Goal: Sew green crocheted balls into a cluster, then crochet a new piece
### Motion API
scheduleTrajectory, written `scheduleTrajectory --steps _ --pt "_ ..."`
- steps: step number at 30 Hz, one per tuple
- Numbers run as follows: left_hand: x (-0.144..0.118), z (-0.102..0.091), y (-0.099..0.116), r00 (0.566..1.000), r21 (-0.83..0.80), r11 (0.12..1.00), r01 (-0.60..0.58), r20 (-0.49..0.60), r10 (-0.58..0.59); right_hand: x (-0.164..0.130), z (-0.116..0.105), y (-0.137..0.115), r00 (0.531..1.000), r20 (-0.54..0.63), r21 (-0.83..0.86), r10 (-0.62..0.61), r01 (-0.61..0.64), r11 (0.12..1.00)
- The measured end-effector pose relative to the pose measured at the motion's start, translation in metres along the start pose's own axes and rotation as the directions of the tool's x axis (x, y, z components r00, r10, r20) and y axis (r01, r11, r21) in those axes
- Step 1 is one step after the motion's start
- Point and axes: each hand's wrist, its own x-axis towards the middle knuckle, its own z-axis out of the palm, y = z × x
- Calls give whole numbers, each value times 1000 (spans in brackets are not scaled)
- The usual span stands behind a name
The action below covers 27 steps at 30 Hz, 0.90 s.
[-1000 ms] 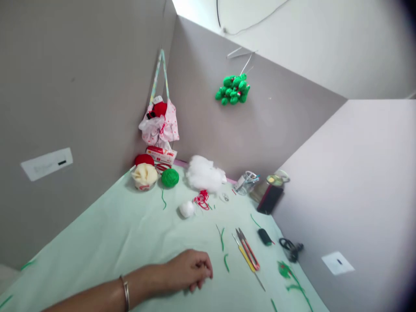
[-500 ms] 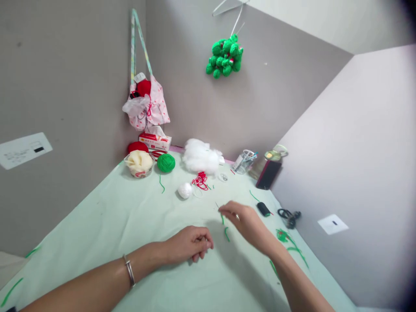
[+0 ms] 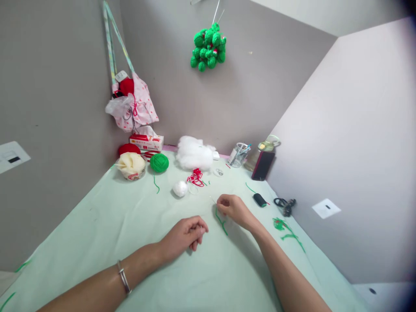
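My right hand (image 3: 234, 209) is closed in a pinch above the middle of the table. A thin needle (image 3: 212, 199) sticks out to the left from its fingertips. Just under those fingers a short piece of green yarn (image 3: 221, 222) runs down toward the cloth; I cannot tell whether it is threaded on the needle. My left hand (image 3: 186, 234), below a silver bracelet (image 3: 123, 277), rests on the cloth with curled fingers and the thumb against them. Whatever it pinches, if anything, is too small to make out.
Pale green cloth (image 3: 130, 225) covers the table. Toward the back are a white yarn ball (image 3: 180, 188), tangled red yarn (image 3: 196, 177), white stuffing (image 3: 195, 154), a green yarn ball (image 3: 159, 163), a jar (image 3: 238, 155) and a phone (image 3: 263, 165). Green scraps (image 3: 289, 232) lie at right.
The view has shifted slightly. My right hand has moved a little to the left with the needle, and the green yarn now hangs longer beneath it. My left hand keeps its curled pose.
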Motion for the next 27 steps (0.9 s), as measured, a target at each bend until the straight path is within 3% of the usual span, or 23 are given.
scheduleTrajectory --steps 1,3,5,7,9,12,17,19,21,23,25,27 --pt "0 -2 2 991 65 995 -74 -110 80 -4 -1 -4 1000 23 53 -20 19 998" --pt "-1 -9 6 915 313 927 -209 -271 298 -12 -2 -16 994 57 173 -94 83 981" --pt "-1 -17 11 853 575 776 -260 -240 464 -18 -1 -29 982 56 209 -180 165 964" --pt "-1 -25 15 866 711 650 -267 -118 485 -20 1 -41 972 44 241 -231 214 947" --pt "0 -31 17 894 737 628 -249 -74 442 -15 3 -53 971 38 328 -235 210 921" --pt "-1 -35 21 880 635 743 -214 -204 428 3 6 -70 981 62 568 -184 117 815" --pt "-4 -44 33 766 335 889 -312 -465 444 41 12 -102 971 153 890 -183 -55 453" --pt "-4 -51 36 708 240 910 -337 -573 414 60 11 -119 956 183 903 -228 -72 423" --pt "-1 -61 35 638 136 932 -337 -695 332 85 4 -140 950 127 880 -284 24 474" --pt "3 -71 30 589 31 949 -315 -778 221 119 -9 -166 950 -53 864 -307 198 463" --pt "8 -79 24 583 -29 958 -285 -799 149 159 -26 -196 908 -260 806 -329 392 444" --pt "11 -82 18 602 -45 965 -258 -789 124 199 -43 -230 826 -449 684 -341 564 464"
